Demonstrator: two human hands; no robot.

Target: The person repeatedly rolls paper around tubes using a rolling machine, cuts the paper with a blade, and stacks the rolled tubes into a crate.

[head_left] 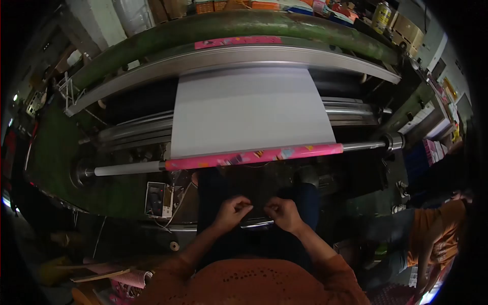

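My left hand point(234, 211) is held over my lap with its fingers curled into a pinch. A short gap to the right of it, my right hand point(284, 213) is also closed, thumb and fingertips together. Whether anything thin lies in either pinch is too small to see. Ahead of both hands and apart from them, a pink printed roll point(254, 156) is wound on a metal shaft point(363, 146). From the machine behind, a wide white sheet point(249, 112) runs down onto this roll, its pink patterned side showing on the roll.
A long metal bar point(234, 59) crosses above the sheet, in front of a green beam point(244, 23). On the left below the shaft sits a small control box point(159, 200) with cables. At right, a person in an orange top point(439, 231) bends down. Pink rolled material point(133, 277) lies lower left.
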